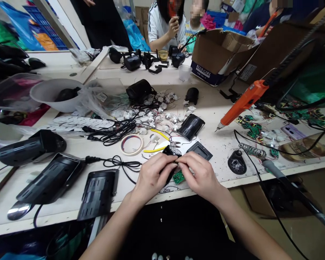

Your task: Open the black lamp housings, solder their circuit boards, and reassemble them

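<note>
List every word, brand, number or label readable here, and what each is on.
"BLUE GIRL": on the cardboard box at the back; smaller print beneath is too small to read.
White label on the larger carton at right: unreadable.
No other text is legible.

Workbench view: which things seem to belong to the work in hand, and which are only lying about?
Likely the work, judging by closeness:
green circuit board, between left hand and right hand
black part, beside the left hand

Likely just lying about:
tape roll
purple phone
cardboard box
white bowl
</note>
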A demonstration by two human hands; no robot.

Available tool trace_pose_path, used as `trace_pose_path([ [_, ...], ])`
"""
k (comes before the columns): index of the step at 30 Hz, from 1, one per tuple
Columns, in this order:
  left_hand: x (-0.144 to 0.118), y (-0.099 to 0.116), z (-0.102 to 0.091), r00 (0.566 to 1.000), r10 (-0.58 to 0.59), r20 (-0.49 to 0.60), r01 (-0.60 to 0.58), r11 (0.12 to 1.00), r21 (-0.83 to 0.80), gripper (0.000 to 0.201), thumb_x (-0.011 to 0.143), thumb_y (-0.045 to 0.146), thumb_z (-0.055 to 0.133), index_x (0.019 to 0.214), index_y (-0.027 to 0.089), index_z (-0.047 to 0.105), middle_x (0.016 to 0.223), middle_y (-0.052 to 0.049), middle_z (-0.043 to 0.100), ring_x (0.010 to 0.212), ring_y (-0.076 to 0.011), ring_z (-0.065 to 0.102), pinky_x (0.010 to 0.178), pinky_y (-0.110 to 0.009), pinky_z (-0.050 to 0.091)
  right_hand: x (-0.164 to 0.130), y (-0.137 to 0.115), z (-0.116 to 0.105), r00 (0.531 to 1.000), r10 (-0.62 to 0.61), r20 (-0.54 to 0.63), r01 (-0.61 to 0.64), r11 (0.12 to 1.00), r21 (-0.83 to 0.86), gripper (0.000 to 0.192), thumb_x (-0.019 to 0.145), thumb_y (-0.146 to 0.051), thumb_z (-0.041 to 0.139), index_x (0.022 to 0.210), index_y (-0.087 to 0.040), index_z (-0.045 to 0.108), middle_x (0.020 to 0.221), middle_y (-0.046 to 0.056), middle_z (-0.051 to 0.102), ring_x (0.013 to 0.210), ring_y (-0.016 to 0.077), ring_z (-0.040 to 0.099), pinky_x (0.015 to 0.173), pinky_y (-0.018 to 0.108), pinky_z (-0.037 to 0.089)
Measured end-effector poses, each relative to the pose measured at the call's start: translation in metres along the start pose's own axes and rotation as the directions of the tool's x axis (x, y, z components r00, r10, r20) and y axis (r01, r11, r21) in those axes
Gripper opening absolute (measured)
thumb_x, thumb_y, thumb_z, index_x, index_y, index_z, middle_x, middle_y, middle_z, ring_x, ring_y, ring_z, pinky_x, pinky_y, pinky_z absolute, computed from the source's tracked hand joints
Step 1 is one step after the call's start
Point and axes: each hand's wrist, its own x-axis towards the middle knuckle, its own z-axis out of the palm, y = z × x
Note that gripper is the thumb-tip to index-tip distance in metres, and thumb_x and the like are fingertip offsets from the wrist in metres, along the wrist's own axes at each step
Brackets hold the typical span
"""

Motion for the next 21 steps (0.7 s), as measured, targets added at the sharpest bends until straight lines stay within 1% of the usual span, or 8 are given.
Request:
trace_pose_path([
  [3,0.001,0.001,0.004,1.000,-0.008,-0.023,0.009,0.999,0.031,0.013,0.094,0.012,0.056,0.101,0.014,0.066,0.084,-0.005,0.068,0.078,-0.0135,0.063,0.071,-0.023,0.050,-0.001,0.003,0.003,0.999,-0.015,0.029,0.016,0.999,-0.043,0.019,0.095,-0.006,0.046,0.100,-0.014,0.063,0.088,0.008,0.063,0.082,0.0186,0.060,0.075,0.031,0.051],
  [7,0.000,0.001,0.010,0.999,-0.022,-0.042,0.027,0.990,0.140,0.015,0.094,0.011,0.052,0.088,0.015,0.065,0.074,-0.003,0.062,0.068,-0.0143,0.059,0.062,-0.025,0.046,0.002,0.019,0.006,0.998,-0.036,0.055,0.048,0.973,-0.227,0.017,0.095,-0.009,0.047,0.094,-0.015,0.063,0.083,0.006,0.061,0.077,0.0195,0.059,0.070,0.031,0.050],
  [9,-0.002,0.000,0.011,0.997,-0.042,-0.071,0.054,0.985,0.166,0.016,0.093,0.010,0.050,0.086,0.015,0.064,0.073,-0.003,0.061,0.067,-0.0146,0.057,0.061,-0.025,0.045,0.006,0.031,0.001,0.998,-0.053,-0.013,0.045,0.933,-0.357,0.018,0.094,-0.009,0.046,0.092,-0.014,0.063,0.080,0.007,0.061,0.076,0.0207,0.059,0.069,0.032,0.050],
  [12,-0.006,-0.003,0.010,0.984,-0.126,-0.125,0.139,0.985,0.103,0.014,0.093,0.011,0.053,0.086,0.017,0.064,0.074,-0.002,0.063,0.069,-0.0136,0.060,0.063,-0.024,0.046,0.013,0.044,-0.015,0.980,-0.044,-0.197,-0.055,0.880,-0.472,0.017,0.094,-0.011,0.047,0.088,-0.015,0.063,0.077,0.006,0.062,0.071,0.0199,0.060,0.067,0.031,0.050],
  [13,-0.007,-0.004,0.009,0.978,-0.157,-0.137,0.167,0.983,0.073,0.013,0.093,0.012,0.055,0.086,0.017,0.064,0.074,-0.002,0.064,0.069,-0.0132,0.060,0.064,-0.023,0.046,0.014,0.045,-0.020,0.972,-0.032,-0.234,-0.084,0.878,-0.472,0.017,0.094,-0.011,0.049,0.087,-0.016,0.063,0.076,0.005,0.063,0.069,0.0187,0.059,0.066,0.030,0.050],
  [15,-0.007,-0.006,0.008,0.967,-0.204,-0.154,0.210,0.978,0.020,0.010,0.093,0.014,0.058,0.087,0.018,0.065,0.076,-0.001,0.066,0.070,-0.0127,0.062,0.065,-0.023,0.047,0.013,0.040,-0.027,0.970,-0.002,-0.242,-0.107,0.894,-0.435,0.014,0.093,-0.013,0.052,0.086,-0.017,0.064,0.076,0.003,0.063,0.066,0.0162,0.059,0.064,0.028,0.049],
  [18,-0.007,-0.006,0.006,0.953,-0.251,-0.173,0.247,0.968,-0.044,0.009,0.092,0.016,0.060,0.087,0.018,0.067,0.077,-0.001,0.067,0.070,-0.0126,0.062,0.065,-0.023,0.048,0.006,0.024,-0.028,0.986,0.054,-0.159,-0.104,0.939,-0.328,0.012,0.093,-0.012,0.054,0.087,-0.017,0.064,0.076,0.002,0.064,0.065,0.0133,0.060,0.061,0.024,0.047],
  [21,-0.007,-0.005,0.004,0.950,-0.249,-0.187,0.233,0.967,-0.100,0.011,0.092,0.017,0.061,0.085,0.018,0.069,0.078,-0.003,0.068,0.075,-0.0146,0.063,0.067,-0.025,0.050,-0.005,0.010,-0.028,0.992,0.096,-0.085,-0.114,0.962,-0.247,0.012,0.093,-0.012,0.054,0.087,-0.018,0.063,0.074,0.001,0.062,0.064,0.0126,0.060,0.059,0.023,0.046],
])
